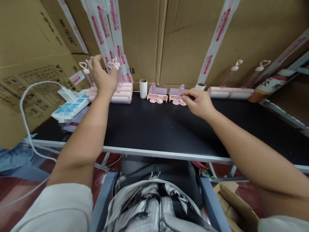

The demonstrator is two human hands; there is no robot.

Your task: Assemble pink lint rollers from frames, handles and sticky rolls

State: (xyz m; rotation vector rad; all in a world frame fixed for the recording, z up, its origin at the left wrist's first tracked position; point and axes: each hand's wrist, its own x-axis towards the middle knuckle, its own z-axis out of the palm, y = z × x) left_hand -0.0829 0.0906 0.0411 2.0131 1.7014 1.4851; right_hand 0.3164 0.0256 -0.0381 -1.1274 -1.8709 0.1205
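Observation:
My left hand [102,77] reaches to the back left of the black table [154,129]. Its fingers curl around clear tubes with heart-shaped pink tops [115,64] that stand on a stack of pink bars [120,94]. My right hand [199,101] rests near the back middle, its fingers pinched on the right one of two small pink and purple train-shaped toys [177,96]. The left toy [157,95] stands free beside it.
Two short cardboard rolls [143,88] stand at the back. More pink bars [229,93] with two heart-topped tubes [235,72] lie at the right. A white power strip [72,106] and cable are at the left. Taped cardboard boxes wall the back.

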